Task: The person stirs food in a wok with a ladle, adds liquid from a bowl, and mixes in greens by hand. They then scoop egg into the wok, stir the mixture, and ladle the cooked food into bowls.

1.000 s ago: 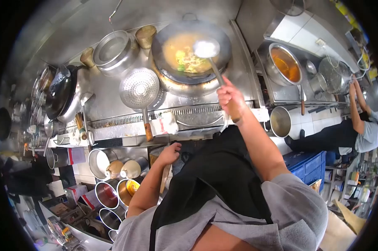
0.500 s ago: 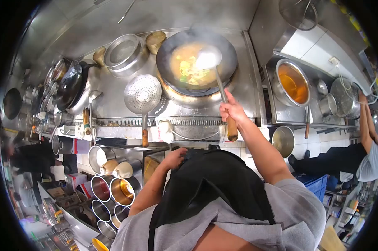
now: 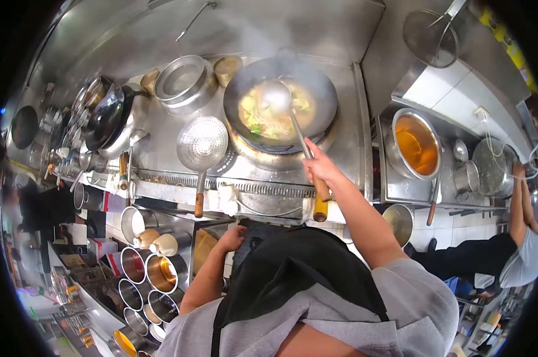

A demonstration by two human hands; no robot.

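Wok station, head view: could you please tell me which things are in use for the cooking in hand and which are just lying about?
In use: ladle gripped by right hand; steaming wok of food. Left hand rests at the counter edge.

Lying about: perforated skimmer, upturned black wok, pot of orange liquid, empty steel bowl.

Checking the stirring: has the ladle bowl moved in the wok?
Yes: the ladle bowl went from the wok's right side leftward into the food.
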